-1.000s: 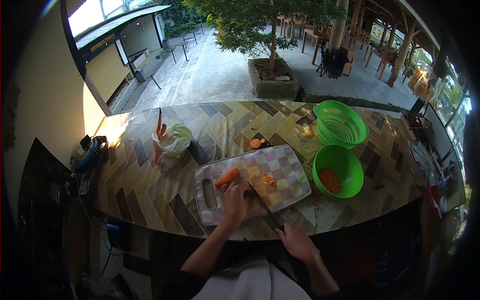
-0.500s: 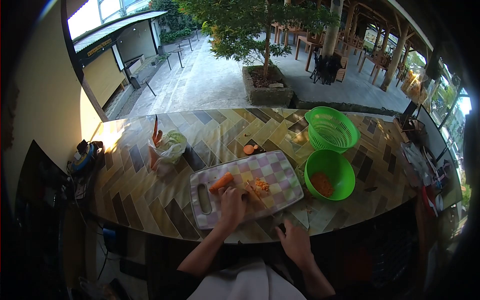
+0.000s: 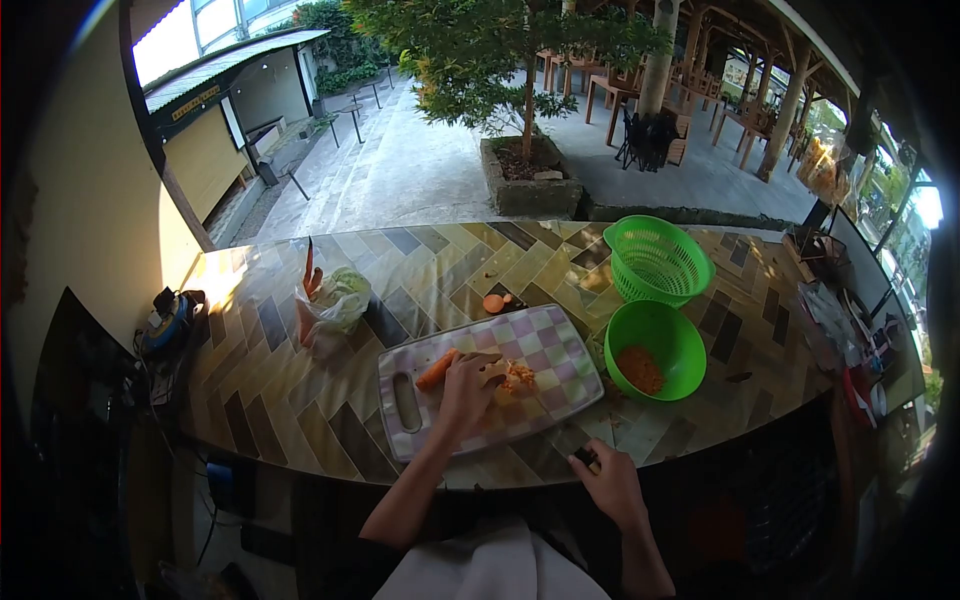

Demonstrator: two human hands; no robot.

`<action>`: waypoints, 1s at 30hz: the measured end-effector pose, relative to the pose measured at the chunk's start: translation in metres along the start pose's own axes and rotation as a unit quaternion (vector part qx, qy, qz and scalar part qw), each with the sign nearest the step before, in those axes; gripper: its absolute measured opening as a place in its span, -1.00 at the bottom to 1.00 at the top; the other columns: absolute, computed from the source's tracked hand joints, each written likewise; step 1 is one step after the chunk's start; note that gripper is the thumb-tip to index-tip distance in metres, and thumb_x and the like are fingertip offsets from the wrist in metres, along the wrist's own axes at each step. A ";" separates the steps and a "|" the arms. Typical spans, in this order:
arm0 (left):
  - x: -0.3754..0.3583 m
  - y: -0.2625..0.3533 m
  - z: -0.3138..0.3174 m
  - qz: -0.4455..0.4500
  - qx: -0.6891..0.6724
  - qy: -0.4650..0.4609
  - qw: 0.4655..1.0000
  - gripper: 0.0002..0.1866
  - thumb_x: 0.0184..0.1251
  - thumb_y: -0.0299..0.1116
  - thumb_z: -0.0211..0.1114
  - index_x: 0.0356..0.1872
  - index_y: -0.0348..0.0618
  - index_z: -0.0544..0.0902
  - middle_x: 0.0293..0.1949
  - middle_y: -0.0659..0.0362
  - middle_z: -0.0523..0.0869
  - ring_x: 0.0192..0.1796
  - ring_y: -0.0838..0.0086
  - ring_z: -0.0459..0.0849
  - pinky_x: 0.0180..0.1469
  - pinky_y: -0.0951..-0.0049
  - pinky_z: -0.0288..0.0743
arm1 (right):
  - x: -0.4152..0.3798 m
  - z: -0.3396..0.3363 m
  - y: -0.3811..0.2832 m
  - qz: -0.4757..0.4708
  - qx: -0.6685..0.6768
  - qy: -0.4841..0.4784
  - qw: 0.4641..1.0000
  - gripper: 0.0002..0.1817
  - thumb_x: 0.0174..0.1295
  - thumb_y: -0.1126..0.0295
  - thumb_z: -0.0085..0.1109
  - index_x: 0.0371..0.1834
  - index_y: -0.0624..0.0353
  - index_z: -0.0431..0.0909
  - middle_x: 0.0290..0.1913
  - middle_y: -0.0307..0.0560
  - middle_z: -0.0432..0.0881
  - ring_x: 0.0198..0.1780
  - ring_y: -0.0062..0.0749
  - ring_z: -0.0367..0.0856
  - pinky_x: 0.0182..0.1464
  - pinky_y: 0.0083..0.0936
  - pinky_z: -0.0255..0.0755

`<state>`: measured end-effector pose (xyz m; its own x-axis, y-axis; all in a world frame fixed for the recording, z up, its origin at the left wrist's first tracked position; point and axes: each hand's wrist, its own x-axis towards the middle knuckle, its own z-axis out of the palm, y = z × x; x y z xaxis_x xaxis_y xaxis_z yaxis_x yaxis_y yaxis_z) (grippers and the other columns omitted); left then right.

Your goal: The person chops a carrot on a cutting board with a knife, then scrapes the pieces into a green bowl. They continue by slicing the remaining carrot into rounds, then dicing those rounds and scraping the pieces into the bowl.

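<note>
My left hand (image 3: 470, 387) is over the checkered cutting board (image 3: 555, 340), its fingers stretched toward a small heap of chopped carrot (image 3: 519, 376). Beside that hand, on its left, lies a thick piece of peeled carrot (image 3: 435, 371). My right hand (image 3: 612, 484) is closed around a dark handle (image 3: 585, 459), which looks like a knife's, at the table's front edge. The blade is hard to make out. Right of the board, a green bowl (image 3: 684, 338) holds finely cut carrot (image 3: 640, 370).
A green colander (image 3: 660, 258) stands behind the bowl. Carrot ends (image 3: 495, 303) lie beyond the board. A plastic bag (image 3: 338, 303) with vegetables sits at the left. Cables and a blue item (image 3: 168, 322) are at the far left, plastic packets (image 3: 832, 325) at the right.
My left hand's fingers have stretched out rightward over the chopped carrot. My right hand has moved slightly right, away from the board, with the dark handle showing more.
</note>
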<state>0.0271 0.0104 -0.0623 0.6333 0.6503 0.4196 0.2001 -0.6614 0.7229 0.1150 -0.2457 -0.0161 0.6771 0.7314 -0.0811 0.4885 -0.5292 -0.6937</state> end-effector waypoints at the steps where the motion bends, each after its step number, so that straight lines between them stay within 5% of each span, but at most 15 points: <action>1: 0.002 -0.004 0.003 -0.011 -0.011 -0.008 1.000 -0.74 0.08 -0.54 0.41 -0.15 -0.28 0.76 -0.14 -0.04 0.78 -0.02 0.09 0.69 0.11 0.22 0.52 | 0.000 -0.001 0.000 -0.003 0.005 -0.004 1.000 -0.62 0.25 0.20 0.37 -0.18 0.37 0.57 -0.52 0.21 0.59 -0.47 0.01 0.63 -0.37 -0.26 0.43; 9: 0.016 -0.027 0.028 -0.043 0.023 -0.048 0.998 -0.75 -0.08 -0.66 0.26 -0.32 -0.33 0.77 -0.34 -0.12 0.76 -0.21 -0.03 0.71 -0.02 0.13 0.58 | 0.002 0.001 0.001 0.002 0.011 0.007 1.000 -0.62 0.27 0.20 0.36 -0.19 0.38 0.57 -0.53 0.20 0.58 -0.48 0.00 0.62 -0.37 -0.26 0.42; 15: 0.021 -0.017 0.030 -0.052 0.051 -0.031 0.997 -0.75 -0.09 -0.68 0.22 -0.37 -0.29 0.79 -0.34 -0.14 0.76 -0.16 -0.03 0.73 -0.01 0.20 0.58 | -0.001 0.006 0.009 0.000 0.010 0.010 1.000 -0.63 0.27 0.20 0.36 -0.20 0.37 0.57 -0.55 0.19 0.57 -0.48 0.01 0.62 -0.38 -0.26 0.42; 25: 0.010 0.002 0.003 -0.066 -0.035 0.034 0.997 -0.93 0.37 -0.55 0.21 -0.19 -0.31 0.54 -0.21 -0.07 0.64 -0.18 0.02 0.63 -0.07 0.17 0.51 | -0.001 0.010 0.012 -0.024 -0.085 0.070 0.994 -0.65 0.15 0.24 0.46 -0.21 0.26 0.57 -0.47 0.13 0.66 -0.36 0.08 0.69 -0.32 -0.17 0.48; 30: -0.001 0.043 0.000 0.041 -0.086 -0.055 0.994 -0.91 0.46 -0.54 0.14 -0.12 -0.31 0.45 -0.25 -0.05 0.62 -0.17 0.03 0.62 -0.06 0.19 0.47 | 0.002 0.008 0.009 -0.031 -0.082 0.061 0.994 -0.65 0.17 0.21 0.43 -0.18 0.23 0.56 -0.44 0.12 0.68 -0.30 0.11 0.71 -0.23 -0.09 0.49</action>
<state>0.0352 -0.0189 -0.0322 0.7216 0.5463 0.4254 0.0203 -0.6308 0.7757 0.1158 -0.2455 -0.0284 0.7002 0.7120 0.0528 0.6072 -0.5550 -0.5685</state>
